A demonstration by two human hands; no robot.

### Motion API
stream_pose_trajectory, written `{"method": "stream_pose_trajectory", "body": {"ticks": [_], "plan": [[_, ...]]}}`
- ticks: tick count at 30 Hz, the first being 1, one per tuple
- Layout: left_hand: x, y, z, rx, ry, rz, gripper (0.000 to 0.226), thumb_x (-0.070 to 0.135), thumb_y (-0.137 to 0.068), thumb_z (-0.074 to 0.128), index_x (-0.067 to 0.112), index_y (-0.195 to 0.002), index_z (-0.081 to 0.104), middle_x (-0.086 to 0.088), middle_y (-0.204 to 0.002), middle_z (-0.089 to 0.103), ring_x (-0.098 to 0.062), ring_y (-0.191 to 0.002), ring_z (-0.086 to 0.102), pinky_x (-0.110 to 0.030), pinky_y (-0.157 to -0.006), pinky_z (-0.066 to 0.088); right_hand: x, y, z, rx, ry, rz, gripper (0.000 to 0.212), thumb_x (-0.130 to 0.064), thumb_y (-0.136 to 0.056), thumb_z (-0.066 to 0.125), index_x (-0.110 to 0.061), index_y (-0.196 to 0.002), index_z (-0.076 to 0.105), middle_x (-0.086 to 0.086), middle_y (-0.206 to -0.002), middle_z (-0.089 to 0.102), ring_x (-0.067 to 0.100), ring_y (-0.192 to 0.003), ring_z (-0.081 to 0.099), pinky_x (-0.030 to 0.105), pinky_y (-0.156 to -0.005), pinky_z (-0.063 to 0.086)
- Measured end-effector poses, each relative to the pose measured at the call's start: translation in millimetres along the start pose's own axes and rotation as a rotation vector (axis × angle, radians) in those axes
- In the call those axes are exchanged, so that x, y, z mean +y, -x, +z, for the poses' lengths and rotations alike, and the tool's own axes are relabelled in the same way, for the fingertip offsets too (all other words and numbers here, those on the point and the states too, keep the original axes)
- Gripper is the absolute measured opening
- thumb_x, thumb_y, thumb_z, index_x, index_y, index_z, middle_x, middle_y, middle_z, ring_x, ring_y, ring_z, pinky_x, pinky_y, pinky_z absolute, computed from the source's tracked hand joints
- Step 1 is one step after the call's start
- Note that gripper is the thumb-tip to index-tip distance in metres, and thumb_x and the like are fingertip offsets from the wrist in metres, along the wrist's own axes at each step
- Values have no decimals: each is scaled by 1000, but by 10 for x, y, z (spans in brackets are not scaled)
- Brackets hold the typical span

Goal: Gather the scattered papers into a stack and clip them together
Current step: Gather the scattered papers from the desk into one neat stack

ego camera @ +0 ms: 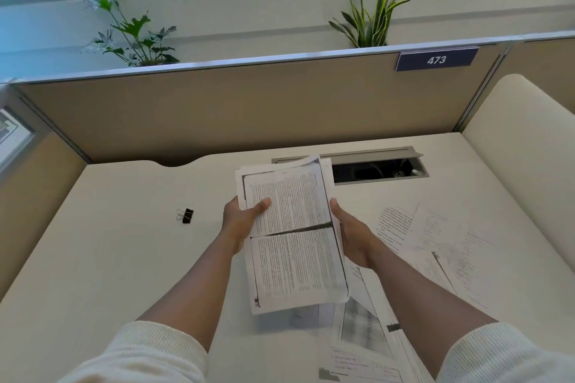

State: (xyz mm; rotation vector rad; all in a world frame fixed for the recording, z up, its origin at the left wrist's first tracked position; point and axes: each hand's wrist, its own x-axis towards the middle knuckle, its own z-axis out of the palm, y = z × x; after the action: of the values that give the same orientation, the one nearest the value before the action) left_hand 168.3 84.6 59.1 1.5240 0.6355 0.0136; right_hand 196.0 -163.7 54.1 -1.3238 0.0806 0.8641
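Note:
A stack of printed papers [292,233] is held up above the white desk [109,258], its top sheet a photocopy of two book pages. My left hand [241,221] grips its left edge, thumb on the top sheet. My right hand [351,233] holds its right edge, thumb along the side. More printed sheets [435,236] lie scattered on the desk to the right, and others [364,339] lie below the stack near the front. A black binder clip [185,215] rests on the desk left of my hands.
An open cable tray [376,171] is set into the desk behind the stack. A beige partition [217,115] with a "473" sign [436,60] closes the back. A cream curved panel [522,146] stands at the right. Plants sit behind the partition.

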Motion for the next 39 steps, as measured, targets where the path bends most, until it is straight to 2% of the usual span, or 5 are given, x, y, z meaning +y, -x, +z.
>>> {"method": "stream_pose_trajectory", "body": {"ticks": [7, 13, 19, 26, 39], "plan": [[257, -112, -68, 75, 60, 86, 35, 24, -79, 82, 17, -109, 66, -3, -102, 75, -22, -87, 75, -39, -68, 63, -281, -31, 87, -129, -35, -69, 61, -64, -87, 43, -28, -136, 53, 9, -128, 64, 30, -118, 61, 50, -96, 50], [307, -122, -120, -8, 76, 37, 31, 20, -80, 80, 18, -107, 66, -6, -104, 76, -25, -88, 75, -42, -70, 63, -250, -93, 138, 105, 1, -129, 36, -9, -86, 68, -11, -121, 58, 15, -116, 69, 31, -100, 69, 49, -84, 57], [269, -20, -168, -280, 116, -18, 45, 8, -80, 78, 11, -122, 61, -12, -113, 73, -32, -100, 73, -49, -79, 60, -235, -144, 105, 200, -5, -203, 33, -11, -87, 68, -17, -118, 60, 9, -111, 71, 28, -99, 70, 50, -86, 57], [267, -17, -96, -154, 115, 95, 33, 4, -80, 77, 18, -108, 69, -4, -105, 76, -26, -97, 72, -45, -78, 60, -281, -200, 255, 237, 166, -302, 24, -21, -88, 67, -29, -110, 61, -6, -106, 71, 10, -97, 67, 22, -67, 52], [95, 20, -129, -136, -29, 172, 41, 1, -75, 82, 30, -101, 68, 5, -103, 73, -11, -99, 65, -25, -71, 54, -38, -295, 229, 265, 577, -258, 45, -1, -89, 51, -27, -126, 48, -5, -107, 58, 16, -104, 51, 21, -71, 45]]}}
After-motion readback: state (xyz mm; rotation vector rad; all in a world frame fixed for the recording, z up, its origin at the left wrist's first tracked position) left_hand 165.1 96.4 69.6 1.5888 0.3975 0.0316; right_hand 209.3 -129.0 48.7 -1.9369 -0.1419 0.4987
